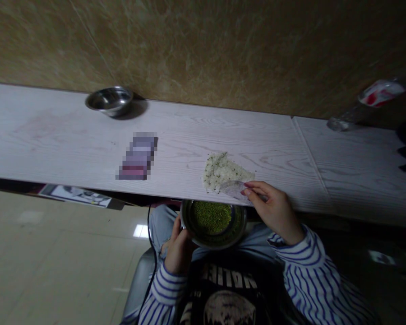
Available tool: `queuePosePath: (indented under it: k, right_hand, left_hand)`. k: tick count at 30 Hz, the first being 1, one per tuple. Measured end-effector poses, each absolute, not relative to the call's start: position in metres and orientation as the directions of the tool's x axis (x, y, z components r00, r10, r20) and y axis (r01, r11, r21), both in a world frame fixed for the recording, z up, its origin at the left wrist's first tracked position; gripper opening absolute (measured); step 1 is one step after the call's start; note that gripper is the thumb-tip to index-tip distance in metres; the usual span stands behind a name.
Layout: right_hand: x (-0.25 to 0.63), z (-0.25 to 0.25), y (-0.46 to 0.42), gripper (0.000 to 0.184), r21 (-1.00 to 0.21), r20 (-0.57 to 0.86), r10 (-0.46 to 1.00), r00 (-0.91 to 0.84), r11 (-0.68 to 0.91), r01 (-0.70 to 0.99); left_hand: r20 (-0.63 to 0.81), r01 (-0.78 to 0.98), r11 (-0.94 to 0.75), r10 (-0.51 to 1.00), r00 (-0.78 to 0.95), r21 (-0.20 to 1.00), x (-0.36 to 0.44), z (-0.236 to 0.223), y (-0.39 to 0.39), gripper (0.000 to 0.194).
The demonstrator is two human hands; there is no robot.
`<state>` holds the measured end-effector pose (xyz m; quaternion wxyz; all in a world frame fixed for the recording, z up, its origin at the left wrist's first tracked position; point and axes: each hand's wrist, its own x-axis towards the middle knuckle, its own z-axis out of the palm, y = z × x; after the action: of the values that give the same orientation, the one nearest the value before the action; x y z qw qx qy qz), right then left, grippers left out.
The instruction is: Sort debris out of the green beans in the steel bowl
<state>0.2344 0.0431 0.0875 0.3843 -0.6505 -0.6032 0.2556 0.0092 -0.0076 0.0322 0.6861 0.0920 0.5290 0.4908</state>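
My left hand [178,247] grips the left rim of a metal bowl [238,230], which sits over my lap just below the table's front edge. Green mung beans [212,216] cover its bottom. My right hand [274,205] pinches a clear, thin plastic piece [235,188] between thumb and fingers; its exact kind I cannot make out. The plastic lies against the near side of a pile of white rice [223,169] on the table. Dark green beans are scattered through the rice, with a few grains around it.
A second metal bowl [110,101] stands by the wall at the back left. A blurred-out phone-like flat object [138,158] lies left of the rice. On the right, a clear plastic bottle [367,104] with a red label lies tilted near the wall. The white table [182,135] is narrow.
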Motion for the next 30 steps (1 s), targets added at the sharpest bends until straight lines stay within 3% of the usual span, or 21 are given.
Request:
queuePosePath:
  k: [30]
  right_hand:
    - [0.2297, 0.0869, 0.0404, 0.022, -0.859, 0.087, 0.992, 0.087, 0.030, 0.511]
  left_hand:
    - [-0.644, -0.614, 0.485, 0.763, -0.052, 0.623, 0.0109, 0.0365, -0.0069, 0.066]
